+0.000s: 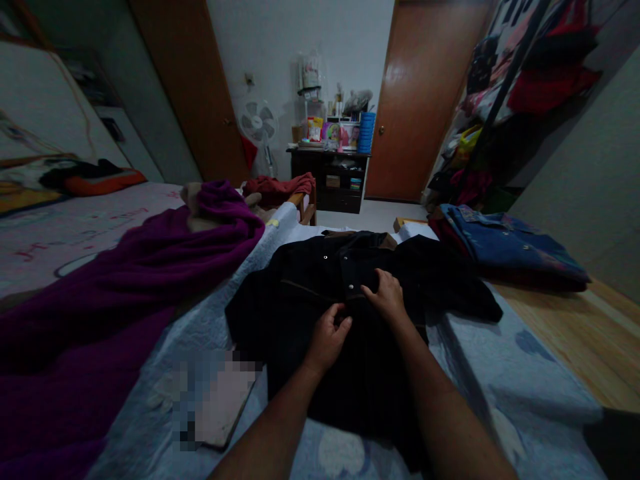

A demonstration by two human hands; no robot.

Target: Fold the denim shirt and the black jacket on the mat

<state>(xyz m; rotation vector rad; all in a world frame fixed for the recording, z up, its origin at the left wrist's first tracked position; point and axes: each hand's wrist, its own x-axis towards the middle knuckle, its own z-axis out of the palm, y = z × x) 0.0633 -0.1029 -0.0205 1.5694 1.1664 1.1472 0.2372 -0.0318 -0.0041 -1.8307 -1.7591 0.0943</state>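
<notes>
A black jacket (310,280) with metal snap buttons and a brown-lined collar lies spread out, front up, its sleeves out to both sides. My left hand (327,337) is at the lower part of its front opening, fingers curled with the thumb near the index finger, gripping the cloth. Just above and to the right, my right hand (387,297) holds the front beside a snap, with thumb and fingers bent against the fabric. The edge of cloth between the fingers is partly hidden.
Beneath the jacket is a light blue patterned bedspread (530,360). A purple blanket (165,267) lies to the left, near a blurred-out flat object (225,400). Folded denim clothing (505,233) is stacked at right. Farther back stand a fan (259,122) and a dark cabinet (327,163).
</notes>
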